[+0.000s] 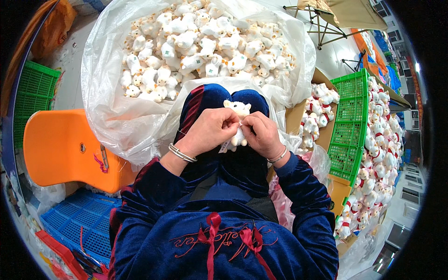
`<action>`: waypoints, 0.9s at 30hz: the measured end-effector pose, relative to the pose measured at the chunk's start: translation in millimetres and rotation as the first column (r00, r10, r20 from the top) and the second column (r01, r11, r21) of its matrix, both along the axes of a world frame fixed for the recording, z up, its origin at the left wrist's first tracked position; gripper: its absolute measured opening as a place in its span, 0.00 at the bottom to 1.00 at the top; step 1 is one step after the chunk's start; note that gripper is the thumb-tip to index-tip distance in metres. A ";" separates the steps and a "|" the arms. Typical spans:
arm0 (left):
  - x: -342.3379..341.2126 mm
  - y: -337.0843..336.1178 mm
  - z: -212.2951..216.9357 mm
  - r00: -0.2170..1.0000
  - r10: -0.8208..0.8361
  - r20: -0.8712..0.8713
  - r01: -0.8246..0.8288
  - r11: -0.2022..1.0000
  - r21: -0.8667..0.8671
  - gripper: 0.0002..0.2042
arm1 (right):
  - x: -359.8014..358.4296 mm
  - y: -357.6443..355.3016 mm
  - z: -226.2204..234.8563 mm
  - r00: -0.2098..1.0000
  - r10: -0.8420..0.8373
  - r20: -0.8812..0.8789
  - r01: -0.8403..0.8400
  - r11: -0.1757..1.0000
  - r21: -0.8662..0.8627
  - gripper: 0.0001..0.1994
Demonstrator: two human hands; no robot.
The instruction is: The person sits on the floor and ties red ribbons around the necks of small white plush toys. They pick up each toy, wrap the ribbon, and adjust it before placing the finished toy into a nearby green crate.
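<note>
A small white plush animal (238,108) with rounded ears and dark eyes rests upright over my lap, facing up. My left hand (210,131) is closed in a pinch at its neck. From the other side, my right hand (262,134) pinches at the same spot, its fingertips nearly meeting the left ones. Anything thin between the fingertips is too small to make out. A white tag (224,146) sticks out by the toy's lower left side.
Ahead, a large clear plastic bag (105,84) holds many similar plush toys. An orange chair (56,149) with a small tool (104,156) and pink ribbon stands left, above a blue crate (79,224). On the right are a cardboard box (295,119), a green crate (347,126) and toys with red neckbands (373,172).
</note>
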State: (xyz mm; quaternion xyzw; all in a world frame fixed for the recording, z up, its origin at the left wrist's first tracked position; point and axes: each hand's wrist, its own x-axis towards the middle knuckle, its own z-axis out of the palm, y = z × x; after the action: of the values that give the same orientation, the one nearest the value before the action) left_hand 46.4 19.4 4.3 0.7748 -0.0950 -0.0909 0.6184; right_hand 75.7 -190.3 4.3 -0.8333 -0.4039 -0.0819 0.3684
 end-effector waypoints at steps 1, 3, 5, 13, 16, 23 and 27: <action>-0.8 0.0 0.4 1.000 0.007 -0.015 -0.007 1.000 -0.020 0.05 | -0.1 -0.4 -0.1 1.000 -0.003 -0.001 0.003 1.000 0.006 0.09; -1.5 0.0 1.4 0.999 0.025 -0.047 -0.028 0.998 -0.051 0.05 | 0.1 0.1 -1.1 1.000 -0.004 -0.007 0.004 1.000 0.021 0.09; -1.1 -0.3 2.9 0.995 0.053 -0.084 -0.060 0.995 -0.083 0.05 | 0.3 0.3 -3.7 0.999 -0.009 -0.032 0.010 0.999 0.045 0.09; -0.8 3.0 6.1 0.995 0.009 -0.095 -0.015 0.998 -0.065 0.05 | -0.7 -1.5 -8.0 0.997 -0.015 -0.075 0.022 0.996 0.089 0.09; 0.0 1.5 6.1 0.999 0.011 -0.048 -0.015 0.998 -0.067 0.06 | -0.3 -0.4 -8.7 0.996 -0.015 -0.083 0.023 0.994 0.103 0.09; -1.1 0.5 7.5 0.991 0.030 -0.128 -0.041 0.995 -0.090 0.06 | 2.4 -0.9 -0.1 0.981 -0.012 -0.192 0.025 0.998 0.065 0.08; -3.6 -1.5 6.7 0.996 0.022 -0.088 -0.028 0.997 -0.071 0.06 | 3.2 -1.9 5.5 0.971 -0.013 -0.237 0.025 0.999 0.048 0.07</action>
State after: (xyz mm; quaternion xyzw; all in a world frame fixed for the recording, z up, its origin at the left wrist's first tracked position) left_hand 42.8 17.9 11.0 0.7485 -0.0614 -0.1133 0.6505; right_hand 78.9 -192.3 9.9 -0.8314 -0.3468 0.0043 0.4342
